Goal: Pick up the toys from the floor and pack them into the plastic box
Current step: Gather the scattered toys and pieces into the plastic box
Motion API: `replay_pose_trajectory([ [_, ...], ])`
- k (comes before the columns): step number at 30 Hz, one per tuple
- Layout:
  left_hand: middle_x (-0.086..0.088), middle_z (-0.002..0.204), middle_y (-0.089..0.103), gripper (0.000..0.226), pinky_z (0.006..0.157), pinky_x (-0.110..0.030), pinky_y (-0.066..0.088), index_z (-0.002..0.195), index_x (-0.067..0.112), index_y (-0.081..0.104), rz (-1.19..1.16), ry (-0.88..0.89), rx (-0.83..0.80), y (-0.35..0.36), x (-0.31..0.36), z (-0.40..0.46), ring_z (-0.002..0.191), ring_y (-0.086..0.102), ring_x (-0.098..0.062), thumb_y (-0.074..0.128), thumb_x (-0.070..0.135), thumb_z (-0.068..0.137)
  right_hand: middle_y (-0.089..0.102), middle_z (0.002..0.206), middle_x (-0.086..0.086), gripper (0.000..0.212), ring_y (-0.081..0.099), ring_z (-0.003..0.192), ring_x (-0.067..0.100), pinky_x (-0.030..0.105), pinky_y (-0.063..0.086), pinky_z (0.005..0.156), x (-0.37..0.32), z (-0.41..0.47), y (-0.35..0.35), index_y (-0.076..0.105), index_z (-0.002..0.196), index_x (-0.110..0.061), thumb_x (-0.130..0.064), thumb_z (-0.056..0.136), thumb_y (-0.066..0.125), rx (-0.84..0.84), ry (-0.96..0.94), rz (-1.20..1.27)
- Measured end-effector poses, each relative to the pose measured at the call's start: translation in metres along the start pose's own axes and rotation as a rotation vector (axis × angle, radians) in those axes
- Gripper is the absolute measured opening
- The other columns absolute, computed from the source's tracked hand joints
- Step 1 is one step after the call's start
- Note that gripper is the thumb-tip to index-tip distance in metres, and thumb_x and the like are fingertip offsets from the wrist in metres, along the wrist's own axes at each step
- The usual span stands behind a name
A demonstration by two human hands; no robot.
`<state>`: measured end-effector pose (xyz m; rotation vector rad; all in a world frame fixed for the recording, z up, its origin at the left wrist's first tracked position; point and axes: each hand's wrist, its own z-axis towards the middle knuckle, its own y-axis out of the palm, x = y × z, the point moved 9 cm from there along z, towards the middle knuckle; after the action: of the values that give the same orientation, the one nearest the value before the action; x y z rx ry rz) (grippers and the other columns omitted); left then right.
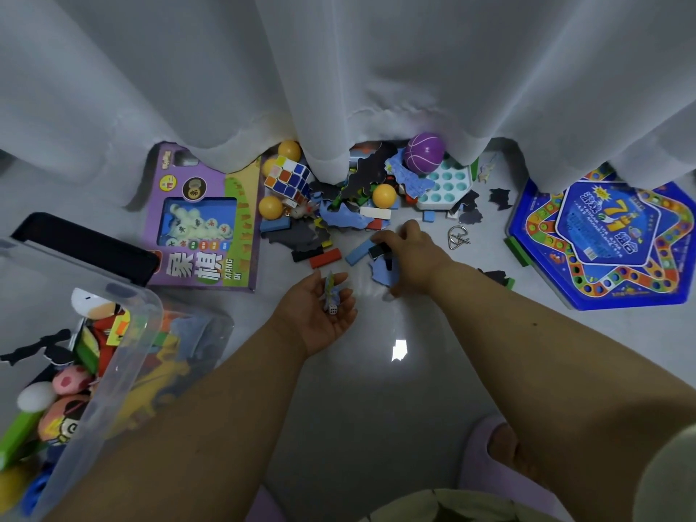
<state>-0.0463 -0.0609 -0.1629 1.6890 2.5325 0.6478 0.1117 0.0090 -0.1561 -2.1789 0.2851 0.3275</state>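
My left hand lies palm up and relaxed, a small white die and a thin figure resting in it. My right hand curls round a black block amid the toy pile on the floor. The plastic box, already holding plush toys, stands at my left

View: single head-worn wide-angle camera | Facing: forward and steeply down at the floor | Range: close, arm's length above scattered toys | Frame: curtain across top, plastic box at lower left
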Motion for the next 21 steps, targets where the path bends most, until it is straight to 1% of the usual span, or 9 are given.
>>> replay_pose_trajectory([
  [2,-0.008,0.08,0.058,0.045,0.055,-0.026,0.055,0.094,0.01,0.065,0.001,-0.005,0.002,-0.001,-0.001,0.0,0.067,0.054,-0.018,0.035,0.042,0.1,0.028,0.137,0.008,0.109,0.033,0.125,0.031,0.041,0.043,0.097,-0.004,0.001,-0.009,0.027,0.144,-0.034,-0.037,0.054,0.089,0.06,-0.051,-0.145],
  [4,-0.008,0.079,0.058,0.044,0.056,-0.026,0.055,0.095,0.01,0.065,0.009,-0.008,0.004,-0.001,-0.003,0.0,0.067,0.054,-0.018,0.034,0.042,0.1,0.029,0.139,0.005,0.106,0.032,0.125,0.029,0.04,0.043,0.094,-0.009,0.002,-0.017,0.03,0.143,-0.033,-0.033,0.055,0.088,0.098,-0.112,-0.198],
  [7,-0.008,0.08,0.059,0.044,0.058,-0.026,0.055,0.096,0.011,0.065,0.023,-0.008,0.013,-0.003,-0.003,0.002,0.067,0.055,-0.018,0.035,0.042,0.1,0.033,0.138,0.003,0.098,0.033,0.123,0.027,0.039,0.046,0.089,-0.012,0.006,-0.018,0.032,0.141,-0.029,-0.029,0.059,0.086,0.053,-0.156,-0.226],
  [10,-0.007,0.08,0.059,0.044,0.059,-0.026,0.054,0.096,0.011,0.065,0.028,-0.009,0.017,-0.004,-0.002,0.003,0.068,0.055,-0.017,0.035,0.042,0.1,0.038,0.134,0.006,0.095,0.037,0.119,0.028,0.041,0.047,0.091,-0.012,0.009,-0.01,0.036,0.137,-0.022,-0.03,0.057,0.088,-0.009,-0.113,-0.221],
  [13,-0.008,0.078,0.059,0.045,0.056,-0.025,0.054,0.095,0.01,0.065,0.017,-0.016,0.014,-0.003,-0.002,0.003,0.067,0.054,-0.018,0.033,0.042,0.1,0.04,0.131,0.01,0.091,0.045,0.114,0.032,0.042,0.046,0.09,-0.013,0.011,-0.001,0.038,0.133,-0.016,-0.028,0.058,0.089,-0.059,-0.081,-0.179],
  [15,-0.008,0.077,0.059,0.045,0.056,-0.025,0.054,0.095,0.01,0.065,0.016,-0.017,0.011,-0.003,-0.002,0.003,0.067,0.054,-0.018,0.033,0.042,0.1,0.039,0.131,0.011,0.088,0.047,0.113,0.034,0.042,0.045,0.089,-0.015,0.012,-0.001,0.039,0.131,-0.016,-0.027,0.059,0.088,-0.068,-0.069,-0.148],
  [18,-0.008,0.079,0.059,0.045,0.064,-0.028,0.052,0.096,0.01,0.065,0.018,-0.018,0.016,-0.004,-0.003,0.003,0.068,0.055,-0.018,0.033,0.042,0.1,0.04,0.127,0.014,0.078,0.051,0.109,0.035,0.041,0.046,0.088,-0.017,0.013,-0.002,0.043,0.126,-0.014,-0.024,0.062,0.087,-0.068,-0.027,-0.126],
  [21,-0.008,0.079,0.059,0.045,0.064,-0.028,0.052,0.096,0.011,0.065,0.019,-0.023,0.018,-0.005,-0.003,0.003,0.068,0.056,-0.018,0.033,0.042,0.1,0.038,0.129,0.017,0.076,0.052,0.109,0.035,0.04,0.046,0.091,-0.019,0.012,0.0,0.04,0.131,-0.009,-0.023,0.069,0.082,-0.055,0.025,-0.145],
])
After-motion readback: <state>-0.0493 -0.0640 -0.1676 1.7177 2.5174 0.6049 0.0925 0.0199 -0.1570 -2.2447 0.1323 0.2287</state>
